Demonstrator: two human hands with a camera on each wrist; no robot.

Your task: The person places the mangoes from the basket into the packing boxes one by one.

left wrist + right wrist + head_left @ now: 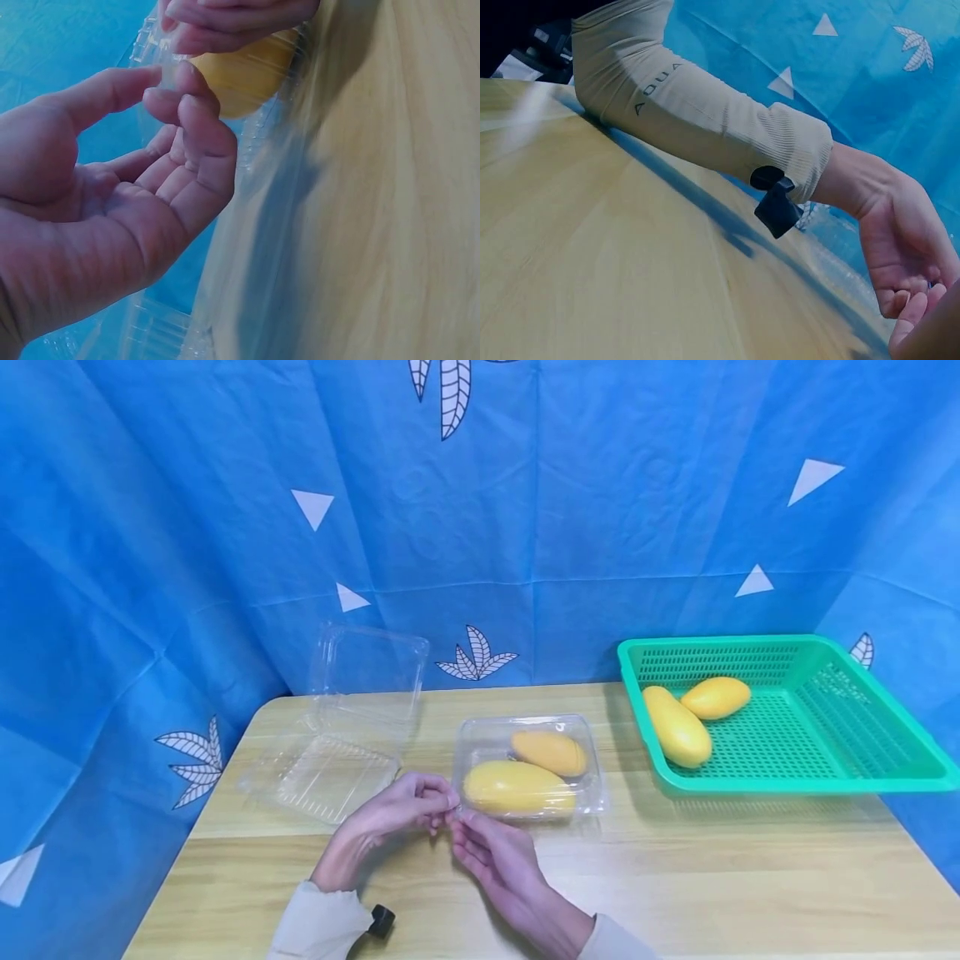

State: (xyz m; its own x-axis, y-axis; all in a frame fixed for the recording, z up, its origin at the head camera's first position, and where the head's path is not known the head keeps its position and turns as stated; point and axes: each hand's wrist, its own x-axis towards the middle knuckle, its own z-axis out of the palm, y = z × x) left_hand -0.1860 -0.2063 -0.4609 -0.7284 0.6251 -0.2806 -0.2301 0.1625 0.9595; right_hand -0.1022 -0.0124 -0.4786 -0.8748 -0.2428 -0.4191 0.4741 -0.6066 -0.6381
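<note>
A shut clear plastic box (pixel 472 739) lies mid-table with two yellow mangoes (pixel 517 787) inside. Both hands meet at its front left corner. My left hand (pixel 438 806) pinches the corner rim between thumb and curled forefinger; the left wrist view shows this hand (pixel 161 86) on the clear edge with a mango (pixel 240 75) behind it. My right hand (pixel 459 828) comes from below and its fingers (pixel 232 22) curl over the same corner of the box. In the right wrist view I see the left sleeve (pixel 697 112) and left hand (pixel 900 247); the corner itself is hidden there.
An empty clear box (pixel 337 768) stands open at the left, its lid (pixel 371 672) raised against the blue cloth backdrop. A green basket (pixel 780 785) at the right holds two more mangoes (pixel 677 725). Bare wooden tabletop (pixel 712 877) lies in front.
</note>
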